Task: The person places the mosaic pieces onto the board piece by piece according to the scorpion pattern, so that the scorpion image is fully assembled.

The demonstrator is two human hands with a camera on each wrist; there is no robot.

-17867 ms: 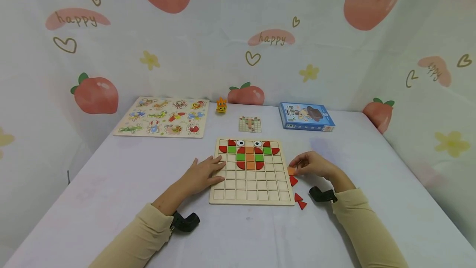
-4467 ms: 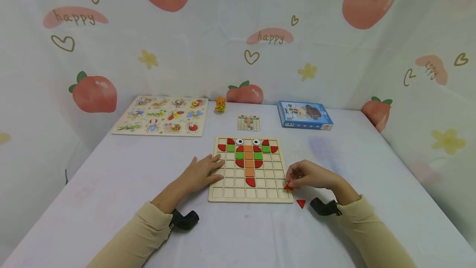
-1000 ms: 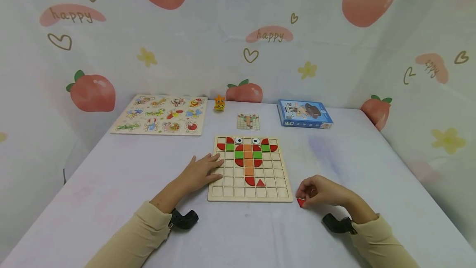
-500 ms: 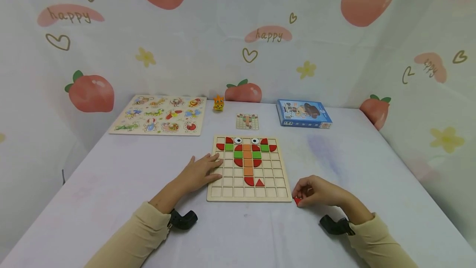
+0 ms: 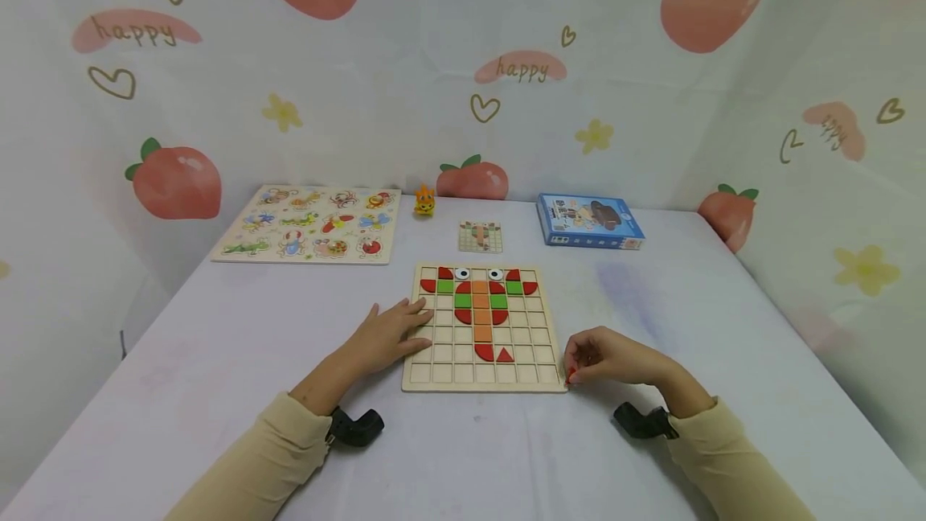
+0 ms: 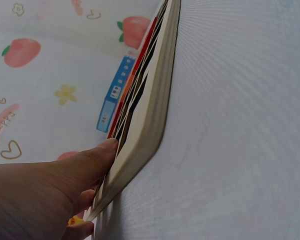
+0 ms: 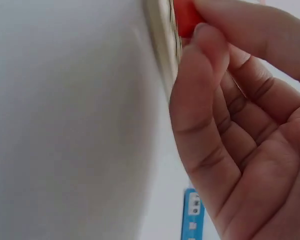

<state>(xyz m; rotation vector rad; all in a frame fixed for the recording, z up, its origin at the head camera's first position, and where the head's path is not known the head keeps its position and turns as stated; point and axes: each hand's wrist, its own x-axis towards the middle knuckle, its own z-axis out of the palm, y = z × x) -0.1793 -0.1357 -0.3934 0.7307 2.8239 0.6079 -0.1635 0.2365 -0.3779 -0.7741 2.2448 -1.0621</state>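
Note:
A wooden grid board [image 5: 443, 374] lies on the table, bearing red quarter-round, green and orange square tiles and two eye discs [image 5: 462, 273]. At the lower end of the figure sit a red quarter-round tile [image 5: 484, 353] and, beside it, a red triangle tile [image 5: 504, 355]. My left hand [image 5: 387, 338] rests on the board's left edge with fingers extended; its thumb [image 6: 92, 159] touches the rim. At the board's lower right edge, my right hand [image 5: 604, 356] pinches another red triangle tile [image 7: 186, 19] between thumb and fingertips, which partly hide it.
Behind the board lies a small pattern card [image 5: 481, 237]. A wooden insect puzzle [image 5: 311, 220] is at the back left, with an orange toy figure [image 5: 424, 201] beside it. A blue box [image 5: 590, 221] lies at the back right.
An orange square, a red quarter-round and a triangle tile went from the table onto the board. My right hand has brought the last triangle from the table to the board's edge; the left stayed put.

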